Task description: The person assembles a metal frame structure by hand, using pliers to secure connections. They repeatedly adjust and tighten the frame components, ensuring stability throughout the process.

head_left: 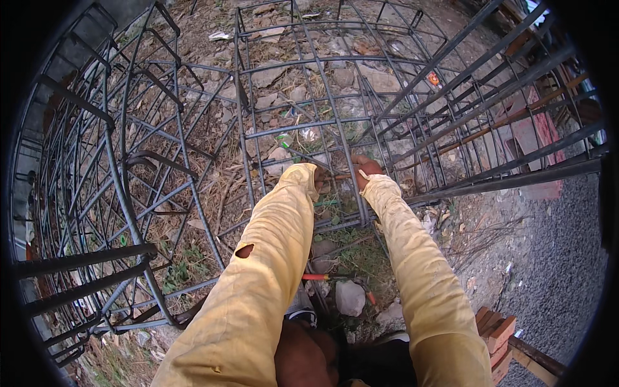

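Observation:
Both my arms, in yellow long sleeves, reach forward into a cage of steel rebar (309, 130). My right hand (367, 171) is closed around an upright-running rebar (353, 166) of that cage, near a crossing of bars. My left hand (320, 178) is just left of it; the cuff covers most of it, and its fingers are too hidden to read. A thin brownish rod (338, 176) spans the gap between the hands. Below them, on the ground between my forearms, lies a tool with a red handle (316, 277), its kind unclear, beside a pale stone (350, 298).
A second rebar cage (126, 174) fills the left side. Long dark bars (516, 177) slant in from the right. Rubble, dry grass and litter cover the ground. Grey gravel (554, 258) lies at right, with stacked red bricks (500, 338) near the lower right.

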`<state>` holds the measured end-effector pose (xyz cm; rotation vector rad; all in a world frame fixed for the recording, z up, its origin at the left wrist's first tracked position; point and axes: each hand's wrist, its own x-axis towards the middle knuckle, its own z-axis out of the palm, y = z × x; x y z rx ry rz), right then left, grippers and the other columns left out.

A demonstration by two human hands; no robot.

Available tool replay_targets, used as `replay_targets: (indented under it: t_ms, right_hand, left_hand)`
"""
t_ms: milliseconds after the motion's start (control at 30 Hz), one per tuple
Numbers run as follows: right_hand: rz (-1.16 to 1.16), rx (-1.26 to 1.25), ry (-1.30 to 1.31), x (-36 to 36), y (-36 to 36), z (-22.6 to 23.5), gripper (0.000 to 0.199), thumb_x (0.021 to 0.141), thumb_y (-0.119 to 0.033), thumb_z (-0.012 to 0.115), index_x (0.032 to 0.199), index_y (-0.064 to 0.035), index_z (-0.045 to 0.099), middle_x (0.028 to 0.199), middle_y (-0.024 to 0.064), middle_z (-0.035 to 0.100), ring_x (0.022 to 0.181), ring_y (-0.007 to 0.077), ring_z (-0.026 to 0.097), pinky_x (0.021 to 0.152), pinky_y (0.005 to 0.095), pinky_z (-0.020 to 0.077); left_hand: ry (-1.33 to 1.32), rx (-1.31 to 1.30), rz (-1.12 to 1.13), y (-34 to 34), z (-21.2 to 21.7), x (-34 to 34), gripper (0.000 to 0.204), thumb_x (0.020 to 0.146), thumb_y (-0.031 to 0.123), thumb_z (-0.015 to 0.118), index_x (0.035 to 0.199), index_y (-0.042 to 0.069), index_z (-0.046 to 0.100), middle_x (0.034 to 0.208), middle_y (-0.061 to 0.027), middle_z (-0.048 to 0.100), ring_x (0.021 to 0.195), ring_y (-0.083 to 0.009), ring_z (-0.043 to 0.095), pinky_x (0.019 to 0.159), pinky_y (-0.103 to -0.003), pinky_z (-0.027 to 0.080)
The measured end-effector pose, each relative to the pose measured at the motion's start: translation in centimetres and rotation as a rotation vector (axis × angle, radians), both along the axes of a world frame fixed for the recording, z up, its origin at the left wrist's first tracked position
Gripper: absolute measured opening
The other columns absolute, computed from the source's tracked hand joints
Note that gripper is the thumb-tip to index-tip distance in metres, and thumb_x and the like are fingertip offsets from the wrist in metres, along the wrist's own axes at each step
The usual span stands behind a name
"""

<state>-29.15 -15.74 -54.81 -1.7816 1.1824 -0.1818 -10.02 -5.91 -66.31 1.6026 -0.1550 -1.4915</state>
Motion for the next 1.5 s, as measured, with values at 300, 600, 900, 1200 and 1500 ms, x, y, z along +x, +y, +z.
replay_targets:
  t_ms: [300, 600, 900, 1200, 1500]
  right_hand:
    - [0.077, 0.012, -0.204, -0.8, -0.9, -3.7, 0.037, 0.077, -0.009, 0.053, 0.111, -0.0039, 0.066, 0.112, 0.0201, 0.065, 0.108, 0.0325, 0.062, 0.093, 0.0371, 0.0478]
    - [0.018, -0.009, 0.161, -2.0, -0.3, 0.8, 0.048, 0.078, -0.007, 0.050, 0.125, -0.0044, 0.058, 0.118, 0.0189, 0.064, 0.112, 0.0294, 0.060, 0.096, 0.0342, 0.0464]
    - [0.054, -0.010, 0.194, -1.0, 0.0, 1.8, 0.053, 0.078, -0.012, 0.059, 0.130, -0.0037, 0.054, 0.128, 0.0189, 0.057, 0.120, 0.0318, 0.055, 0.099, 0.0370, 0.0443]
    - [-0.006, 0.046, 0.175, -1.5, 0.1, 2.9, 0.050, 0.078, -0.016, 0.063, 0.127, -0.0059, 0.057, 0.126, 0.0189, 0.058, 0.118, 0.0317, 0.056, 0.099, 0.0373, 0.0448]
    - [0.266, 0.188, 0.455, -5.6, -3.6, -5.7, 0.041, 0.079, -0.043, 0.059, 0.107, -0.0147, 0.067, 0.108, 0.0145, 0.066, 0.101, 0.0327, 0.062, 0.087, 0.0413, 0.0475]
  left_hand:
    - [0.178, -0.484, -0.217, 0.8, 0.0, 1.1, 0.021, 0.079, 0.019, 0.066, 0.066, 0.008, 0.053, 0.063, -0.0030, 0.049, 0.052, -0.0195, 0.048, 0.047, -0.035, 0.042]
    - [-0.624, 0.300, -0.374, -4.6, 7.5, -3.4, 0.039, 0.074, 0.034, 0.060, 0.096, 0.003, 0.068, 0.102, -0.0208, 0.065, 0.100, -0.0348, 0.061, 0.086, -0.043, 0.049]
    - [-0.822, 0.197, -0.909, -4.8, 0.9, 0.9, 0.022, 0.077, 0.022, 0.063, 0.091, 0.005, 0.066, 0.091, -0.0139, 0.067, 0.083, -0.0296, 0.065, 0.070, -0.040, 0.050]
    - [-1.252, 0.185, -1.300, -6.1, 4.2, -1.2, 0.026, 0.080, 0.023, 0.059, 0.101, 0.009, 0.069, 0.108, -0.0153, 0.066, 0.101, -0.0308, 0.065, 0.081, -0.038, 0.053]
    - [-1.382, -0.211, -1.364, -7.5, 5.1, -3.8, 0.005, 0.080, 0.006, 0.058, 0.082, 0.005, 0.064, 0.076, -0.0109, 0.062, 0.067, -0.0201, 0.062, 0.056, -0.035, 0.046]
